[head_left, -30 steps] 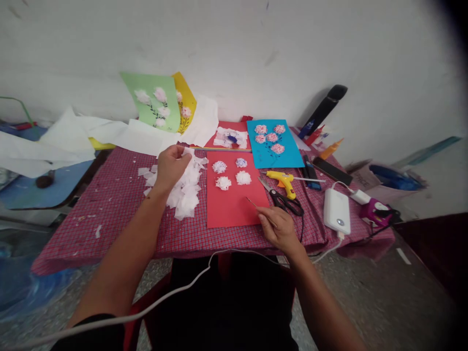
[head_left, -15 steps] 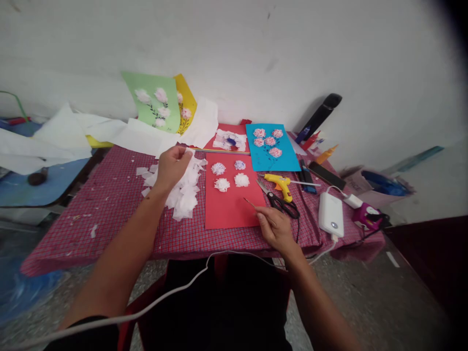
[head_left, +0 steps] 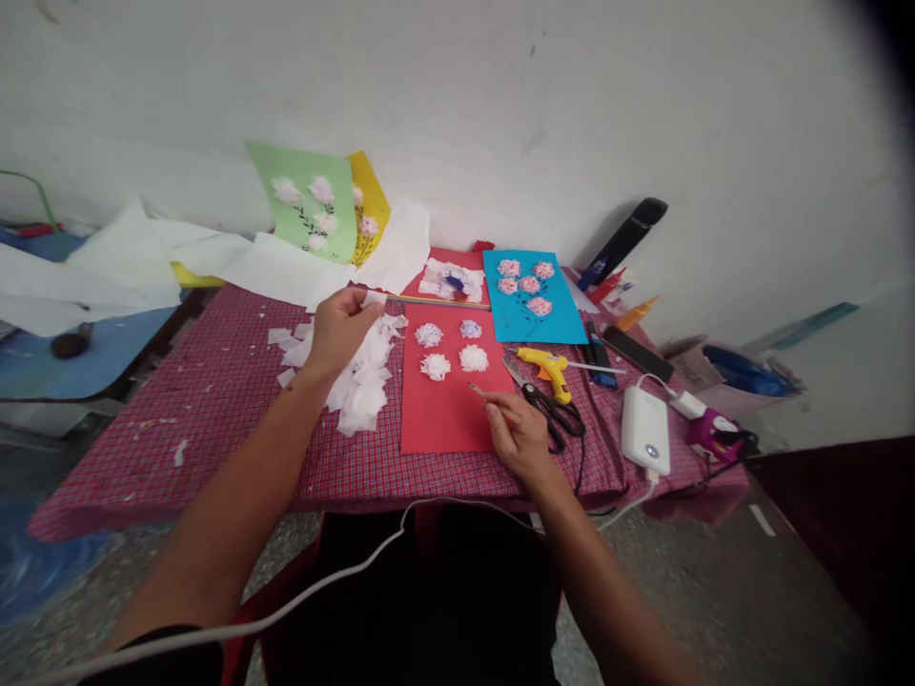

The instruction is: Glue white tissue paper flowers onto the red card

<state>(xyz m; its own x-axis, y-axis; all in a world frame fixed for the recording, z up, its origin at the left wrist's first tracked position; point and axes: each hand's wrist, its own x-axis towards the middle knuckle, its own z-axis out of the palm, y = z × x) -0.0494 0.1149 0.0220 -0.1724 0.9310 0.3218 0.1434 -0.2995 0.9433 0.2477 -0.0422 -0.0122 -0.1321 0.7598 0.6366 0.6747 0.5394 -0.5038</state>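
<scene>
Left fingers (head_left: 350,296) pinch a paper scrap (head_left: 374,299); right fingers (head_left: 498,427) grip a stick (head_left: 479,391); far right of them, a box (head_left: 717,387) bears blurred lettering (head_left: 692,366).

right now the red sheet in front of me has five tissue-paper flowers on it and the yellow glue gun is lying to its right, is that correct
Not quite: the head view shows four tissue-paper flowers on the red sheet, not five. The yellow glue gun does lie to its right.
</scene>
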